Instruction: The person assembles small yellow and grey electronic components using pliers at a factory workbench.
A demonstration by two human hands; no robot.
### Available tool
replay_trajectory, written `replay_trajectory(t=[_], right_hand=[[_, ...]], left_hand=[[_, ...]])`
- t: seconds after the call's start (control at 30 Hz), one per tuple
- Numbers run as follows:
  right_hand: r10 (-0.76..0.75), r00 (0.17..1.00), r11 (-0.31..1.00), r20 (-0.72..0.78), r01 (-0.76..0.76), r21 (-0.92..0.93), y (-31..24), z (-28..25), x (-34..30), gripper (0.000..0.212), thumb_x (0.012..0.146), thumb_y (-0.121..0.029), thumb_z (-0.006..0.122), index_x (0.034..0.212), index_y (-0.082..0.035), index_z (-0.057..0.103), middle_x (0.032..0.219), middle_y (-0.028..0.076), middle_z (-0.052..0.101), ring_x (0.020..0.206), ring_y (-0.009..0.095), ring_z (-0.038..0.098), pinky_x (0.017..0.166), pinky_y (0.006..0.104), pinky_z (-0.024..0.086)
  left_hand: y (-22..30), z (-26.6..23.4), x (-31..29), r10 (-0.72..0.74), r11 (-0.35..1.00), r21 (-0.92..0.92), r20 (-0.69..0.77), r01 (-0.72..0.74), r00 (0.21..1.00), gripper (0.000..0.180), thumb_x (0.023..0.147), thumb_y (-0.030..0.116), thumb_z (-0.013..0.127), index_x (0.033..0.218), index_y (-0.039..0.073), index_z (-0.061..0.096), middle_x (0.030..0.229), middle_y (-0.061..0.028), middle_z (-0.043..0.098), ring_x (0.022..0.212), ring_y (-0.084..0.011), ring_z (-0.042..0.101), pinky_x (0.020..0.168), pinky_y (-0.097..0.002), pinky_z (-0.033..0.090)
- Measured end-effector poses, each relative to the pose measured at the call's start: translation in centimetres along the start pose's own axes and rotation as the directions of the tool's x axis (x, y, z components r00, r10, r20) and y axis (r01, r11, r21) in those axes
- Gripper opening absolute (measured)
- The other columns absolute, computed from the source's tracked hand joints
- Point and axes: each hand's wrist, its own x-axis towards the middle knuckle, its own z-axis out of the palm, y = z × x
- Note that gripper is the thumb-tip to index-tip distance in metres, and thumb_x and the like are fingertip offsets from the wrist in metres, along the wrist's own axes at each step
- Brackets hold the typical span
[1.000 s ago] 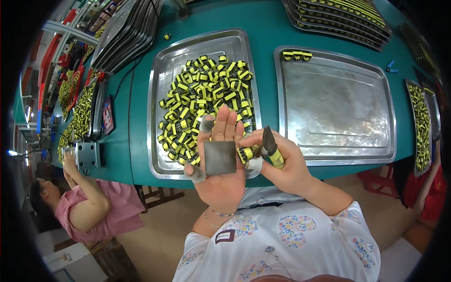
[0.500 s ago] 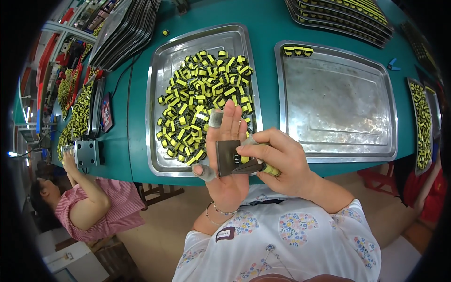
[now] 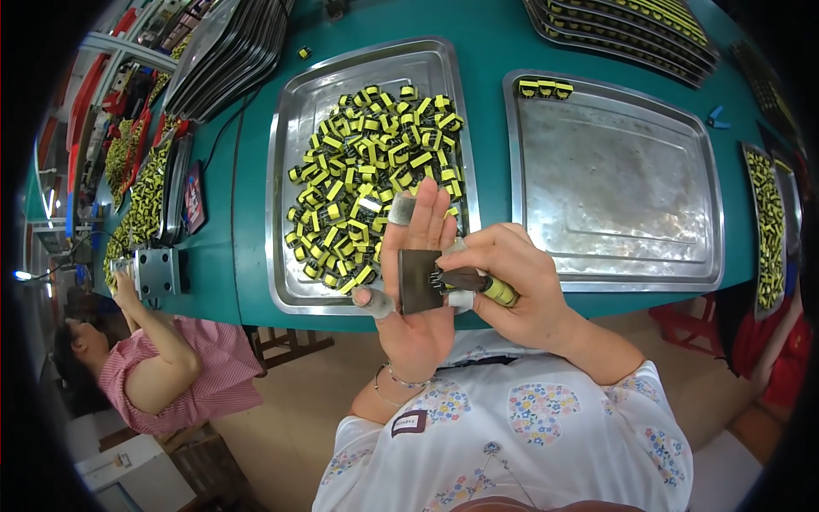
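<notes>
My left hand is held palm up with its fingers stretched out, covers on the thumb and one finger. Across its palm lies a dark brown rectangular plate. My right hand is closed around a dark, pointed tool with a yellow-green handle. Its covered fingertips also seem to pinch a small part with thin metal pins at the plate's right edge; the fingers hide most of that part. Beyond my left hand, a metal tray holds a heap of small yellow-and-black transformers.
Right of the heap, another metal tray has three transformers in its far left corner. Stacked trays and blue-handled pliers lie beyond it. Trays lean far left. A co-worker in a striped top sits at left.
The tool in my right hand has swung up from below, its dark tip now level with the plate's middle. The pins now show at the plate's edge. My left hand has shifted slightly right.
</notes>
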Motion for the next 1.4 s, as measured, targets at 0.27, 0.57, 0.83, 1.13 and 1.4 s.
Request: replay_trajectory(t=[0.27,0.57,0.83,1.13,1.4], right_hand=[[-0.043,0.999,0.998,0.014,0.044,-0.049,-0.4,-0.2,0.1,0.043,0.056,0.004,0.062,0.097,-0.007,0.066,0.089,0.007,0.062,0.08,0.026,0.057,0.077,0.0349,0.042],[0.066,0.997,0.989,0.033,-0.069,0.13,0.6,0.0,0.0,0.038,0.058,0.006,0.061,0.094,-0.005,0.066,0.088,0.007,0.063,0.08,0.025,0.06,0.071,0.034,0.046],[0.063,0.997,0.994,0.04,-0.066,0.087,0.4,-0.1,0.2,0.035,0.058,0.005,0.064,0.092,-0.005,0.065,0.088,0.008,0.064,0.08,0.024,0.061,0.073,0.0341,0.045],[-0.025,0.999,0.996,0.042,0.021,0.083,1.2,0.2,0.2,0.03,0.06,0.005,0.065,0.089,-0.005,0.064,0.085,0.008,0.063,0.078,0.024,0.061,0.071,0.033,0.046],[0.084,0.994,0.974,0.073,-0.097,0.204,1.4,0.3,-0.4,0.03,0.059,0.005,0.063,0.088,-0.003,0.065,0.083,0.009,0.061,0.076,0.023,0.059,0.068,0.032,0.047]], left_hand=[[-0.4,-0.8,-0.3,0.098,0.968,0.223,0.096,-0.117,0.991,0.098,0.086,0.077,0.019,0.148,0.001,0.014,0.153,-0.0231,0.017,0.142,-0.0359,0.02,0.116,-0.0465,0.014],[-0.2,-0.9,-0.1,0.013,0.984,0.177,0.089,-0.028,0.996,0.098,0.086,0.077,0.017,0.149,0.001,0.013,0.153,-0.0228,0.018,0.142,-0.0362,0.02,0.115,-0.0479,0.014],[-0.5,-1.3,-0.2,-0.01,0.956,0.291,0.134,-0.03,0.991,0.099,0.086,0.077,0.017,0.149,0.001,0.01,0.154,-0.0202,0.018,0.143,-0.0339,0.019,0.116,-0.0469,0.013],[-0.7,-0.8,-0.4,0.008,0.92,0.392,0.011,-0.012,1.0,0.11,0.079,0.084,0.022,0.15,0.001,0.007,0.155,-0.0191,0.014,0.144,-0.0321,0.014,0.117,-0.0468,0.007],[0.0,0.2,-0.9,-0.065,0.87,0.492,0.108,0.003,0.992,0.115,0.075,0.088,0.021,0.15,0.003,0.007,0.156,-0.0219,0.007,0.145,-0.033,0.008,0.116,-0.0473,0.002]])
